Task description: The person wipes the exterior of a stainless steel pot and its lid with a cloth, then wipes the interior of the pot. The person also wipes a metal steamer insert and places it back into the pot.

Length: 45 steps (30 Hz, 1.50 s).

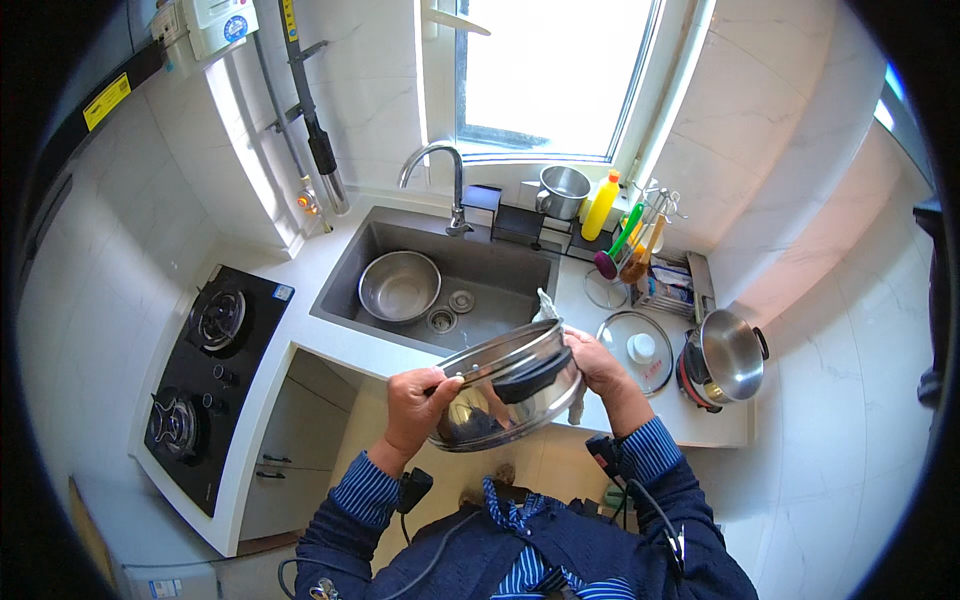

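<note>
A stainless steel pot or steamer tier is held up, tilted, in front of the sink's near edge. A black side handle on its wall faces me. My left hand grips its left side with the thumb near the rim. At the right rim my right hand holds the pot together with a white cloth, which sticks up past the rim and hangs below it. Most of the cloth is hidden behind the pot and hand. The pot's inside can barely be seen.
A metal basin sits in the grey sink under a faucet. Right of it are a glass lid, an open pot, hanging brushes and a yellow bottle. The gas hob is left.
</note>
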Each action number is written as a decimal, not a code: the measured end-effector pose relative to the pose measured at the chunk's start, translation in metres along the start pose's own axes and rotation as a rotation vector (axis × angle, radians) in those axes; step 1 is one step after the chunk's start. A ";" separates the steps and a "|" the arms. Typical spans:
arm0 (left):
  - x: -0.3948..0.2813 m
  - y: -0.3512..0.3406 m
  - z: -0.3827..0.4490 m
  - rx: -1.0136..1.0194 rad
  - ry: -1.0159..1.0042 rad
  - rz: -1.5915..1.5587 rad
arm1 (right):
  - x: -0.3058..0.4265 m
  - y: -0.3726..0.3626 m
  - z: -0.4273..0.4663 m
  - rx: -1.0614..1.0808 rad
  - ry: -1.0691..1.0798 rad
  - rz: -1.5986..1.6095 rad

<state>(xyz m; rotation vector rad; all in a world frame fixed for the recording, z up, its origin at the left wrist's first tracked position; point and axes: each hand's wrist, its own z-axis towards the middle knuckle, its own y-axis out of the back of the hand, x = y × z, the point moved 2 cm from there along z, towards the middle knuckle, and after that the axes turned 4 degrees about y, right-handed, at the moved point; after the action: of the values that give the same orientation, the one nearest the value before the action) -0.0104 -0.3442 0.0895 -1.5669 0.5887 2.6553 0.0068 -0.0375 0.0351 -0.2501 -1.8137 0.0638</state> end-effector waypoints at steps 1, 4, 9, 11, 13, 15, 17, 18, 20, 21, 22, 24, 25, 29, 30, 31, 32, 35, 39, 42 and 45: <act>-0.001 -0.002 0.005 -0.002 -0.012 0.012 | 0.000 0.006 0.009 -0.003 -0.049 0.008; 0.001 -0.008 0.030 0.003 -0.017 0.028 | 0.011 0.007 0.018 -0.065 0.113 0.087; 0.006 -0.022 0.068 -0.093 -0.056 0.171 | 0.047 -0.022 0.003 -0.157 0.659 -0.575; 0.006 -0.026 0.081 -0.103 -0.081 0.189 | 0.048 -0.022 0.011 -0.148 0.555 -0.541; 0.006 -0.026 0.088 -0.079 -0.053 0.188 | 0.050 -0.002 0.029 -0.108 0.542 -0.408; 0.006 -0.027 0.094 -0.024 -0.086 0.135 | 0.047 0.019 0.063 -0.096 0.321 -0.110; 0.010 -0.031 0.100 0.021 -0.081 0.066 | 0.042 0.034 0.080 -0.016 0.058 0.160; 0.015 -0.032 0.106 0.059 -0.105 0.067 | 0.041 0.037 0.088 -0.063 -0.013 0.120; 0.028 -0.032 0.120 0.075 -0.095 0.019 | 0.047 0.033 0.087 -0.134 0.124 0.017; 0.037 -0.032 0.127 0.085 -0.056 -0.015 | 0.048 0.025 0.082 -0.213 0.166 0.086; 0.045 -0.033 0.136 0.075 -0.050 -0.010 | 0.052 0.015 0.075 -0.220 0.183 0.106; 0.058 -0.036 0.151 0.064 -0.030 -0.009 | 0.059 -0.004 0.061 -0.257 0.254 -0.138; 0.063 -0.035 0.158 0.077 -0.061 0.014 | 0.062 -0.013 0.060 -0.252 0.411 -0.293; 0.076 -0.019 0.187 0.141 -0.158 0.018 | 0.051 -0.013 0.087 -0.317 0.268 -0.148; 0.078 -0.011 0.192 0.174 -0.189 0.020 | 0.047 -0.003 0.101 -0.339 0.207 -0.152; 0.080 -0.005 0.195 0.215 -0.217 0.025 | 0.040 0.006 0.114 -0.372 0.140 -0.135; 0.082 -0.002 0.196 0.238 -0.236 0.004 | 0.031 0.008 0.120 -0.329 0.182 0.044; 0.094 0.003 0.204 0.336 -0.210 -0.085 | 0.016 0.011 0.135 -0.307 -0.092 0.269; 0.116 0.008 0.214 0.352 -0.040 -0.169 | 0.039 -0.016 0.117 -0.477 0.240 -0.014; 0.122 0.002 0.217 0.283 -0.122 -0.076 | 0.054 -0.050 0.101 -0.441 0.330 -0.293; 0.121 0.001 0.219 0.259 -0.202 -0.012 | 0.055 -0.056 0.102 -0.469 0.376 -0.435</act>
<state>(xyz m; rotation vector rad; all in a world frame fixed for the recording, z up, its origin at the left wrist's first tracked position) -0.2555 -0.2982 0.0824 -1.2145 0.8651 2.5593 -0.1123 -0.0717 0.0706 -0.1755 -1.4505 -0.6777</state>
